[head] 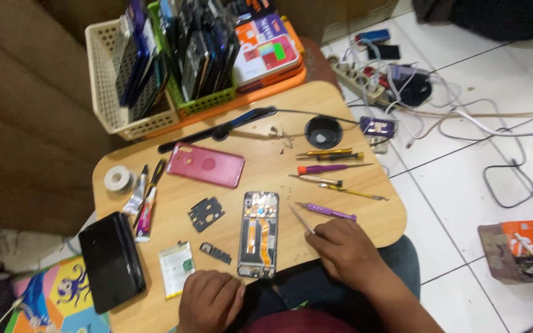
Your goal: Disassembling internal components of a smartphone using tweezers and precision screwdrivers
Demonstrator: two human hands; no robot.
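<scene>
A small wooden table (365, 222) stood over white floor tiles. The opened phone (258, 234) lay at its near edge between both hands. The right hand (345, 250), fingers curled, apparently pinched tweezers (301, 219) beside the phone. The left hand (210, 300) rested loosely closed, holding nothing visible, near a battery (176, 266).

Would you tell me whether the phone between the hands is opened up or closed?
Opened: the phone lies back cover off, orange flex cable and boards exposed.
</scene>
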